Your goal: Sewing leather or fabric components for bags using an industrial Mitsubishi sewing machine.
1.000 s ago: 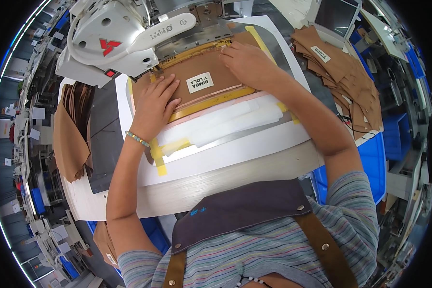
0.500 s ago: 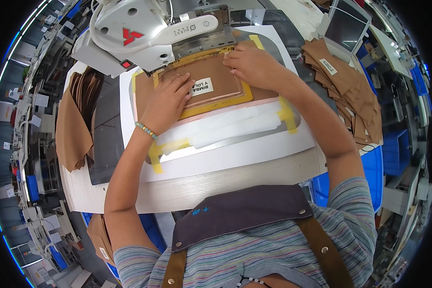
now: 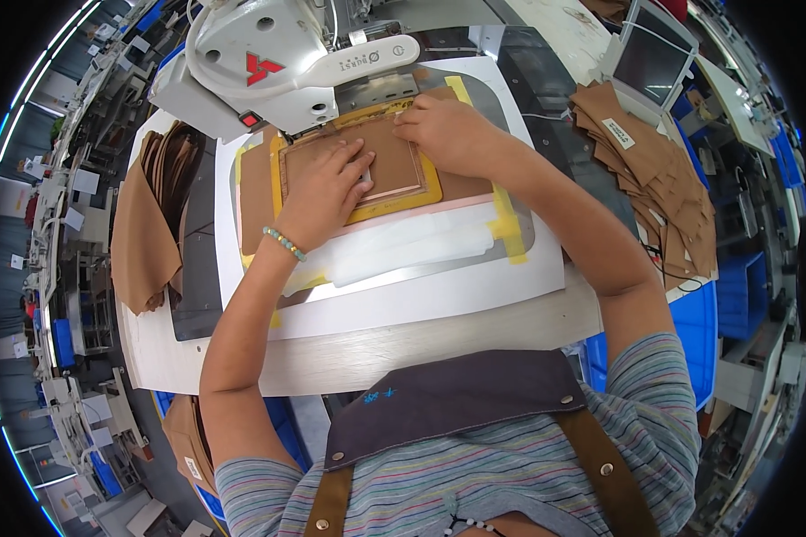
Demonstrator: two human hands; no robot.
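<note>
My left hand [image 3: 330, 188] lies flat with fingers stretched out on a brown fabric piece [image 3: 394, 164] inside a yellow rectangular frame [image 3: 394, 208]. A small white label [image 3: 365, 176] shows only in part under its fingers. At the frame's far right corner, my right hand [image 3: 441, 132] curls its fingers over the edge, tips touching the fabric; its thumb is hidden. The frame rests on a grey plate [image 3: 521, 234] with yellow tape. Beyond my left hand stands the white head of a sewing machine [image 3: 242, 67], close to the frame's far edge.
A white sheet [image 3: 403, 309] lies under the plate on the pale table [image 3: 475, 333]. Folded brown pieces [image 3: 148, 237] stand at the left. Labelled brown pieces [image 3: 649, 174] are piled at the right, near a screen [image 3: 651, 61]. A blue bin [image 3: 694, 336] sits below the right table edge.
The plate and frame have moved left relative to the machine. My left hand has slid over the label, covering most of it. My right hand has travelled left with the frame.
</note>
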